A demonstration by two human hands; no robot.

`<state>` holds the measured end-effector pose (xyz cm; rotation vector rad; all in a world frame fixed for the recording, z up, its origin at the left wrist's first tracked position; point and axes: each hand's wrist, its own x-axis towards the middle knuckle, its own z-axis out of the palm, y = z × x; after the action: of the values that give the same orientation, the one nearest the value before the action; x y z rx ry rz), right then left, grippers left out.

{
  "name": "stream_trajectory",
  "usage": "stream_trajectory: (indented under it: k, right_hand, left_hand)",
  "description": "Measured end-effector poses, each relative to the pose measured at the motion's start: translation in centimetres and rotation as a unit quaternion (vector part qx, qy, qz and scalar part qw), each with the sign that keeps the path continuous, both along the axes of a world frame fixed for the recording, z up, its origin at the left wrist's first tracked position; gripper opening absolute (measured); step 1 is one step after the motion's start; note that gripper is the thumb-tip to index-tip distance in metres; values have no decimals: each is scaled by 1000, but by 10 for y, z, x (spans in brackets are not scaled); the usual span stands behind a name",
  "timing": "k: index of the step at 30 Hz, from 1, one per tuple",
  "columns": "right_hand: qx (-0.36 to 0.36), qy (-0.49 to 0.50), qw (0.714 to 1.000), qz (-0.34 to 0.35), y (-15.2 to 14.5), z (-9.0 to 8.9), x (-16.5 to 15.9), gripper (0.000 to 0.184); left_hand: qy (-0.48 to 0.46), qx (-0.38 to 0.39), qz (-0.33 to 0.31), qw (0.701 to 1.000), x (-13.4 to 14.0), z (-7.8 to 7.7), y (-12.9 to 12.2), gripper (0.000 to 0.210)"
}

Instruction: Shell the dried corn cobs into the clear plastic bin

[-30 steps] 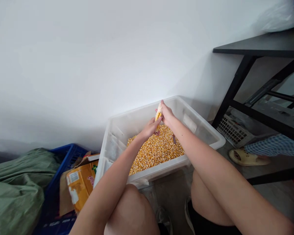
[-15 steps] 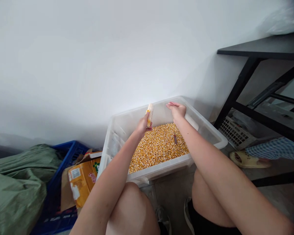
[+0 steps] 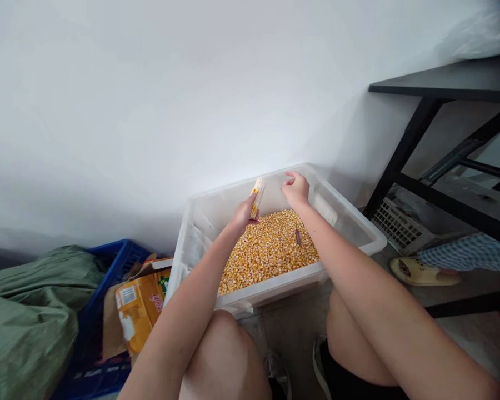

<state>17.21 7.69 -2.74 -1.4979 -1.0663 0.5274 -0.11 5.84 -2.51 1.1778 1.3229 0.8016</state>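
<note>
my left grip (image 3: 245, 212) is clamped on a corn cob (image 3: 257, 195), thumb along its near side, fingers wrapped round behind. the cob is above the tub (image 3: 275, 283), held tilted with its top end up and toward the tub's far wall. most of what shows of it is pale and bare, with a few yellow kernels by my thumb. my right grip (image 3: 296, 189) hangs over the far right part of the tub, well apart from the cob, its fingers bent; i cannot tell whether the fingertips meet or pinch anything. loose kernels (image 3: 266, 250) cover the tub's floor in a heap, and a small brown piece (image 3: 298, 237) lies on them, toward the tub's right side. left of the tub is a blue crate (image 3: 119, 258) with a yellow package (image 3: 139, 308) and torn cardboard (image 3: 111, 330) in it, and further left of the tub a green sheet (image 3: 29, 316). right of the tub a black surface (image 3: 445, 80) carries a clear bag (image 3: 479, 36); below, near the tub's right corner, are a white basket (image 3: 400, 225) and another person's shoe (image 3: 420, 272).
</note>
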Motion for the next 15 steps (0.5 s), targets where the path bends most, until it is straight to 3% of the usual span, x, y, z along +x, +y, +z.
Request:
stream_trajectory:
  k: [6, 8, 10, 12, 15]
  right_hand:
    - [33, 4, 999, 8, -8, 8, -1, 28]
    - [-27, 16, 1000, -1, -7, 7, 0, 28]
    - [-119, 58, 991, 12, -7, 5, 0, 44]
    - [-193, 126, 971, 60, -8, 3, -4, 57]
    - [-231, 218, 938, 139, -13, 4, -19, 61]
  left_hand:
    - [15, -2, -5, 1000, 2, 0, -2, 46]
    - [15, 0, -13, 1000, 2, 1, -3, 46]
    - [15, 3, -20, 1000, 3, 0, -3, 47]
    - [17, 10, -21, 1000, 5, -1, -4, 50]
    - [22, 39, -20, 999, 10, -3, -7, 55]
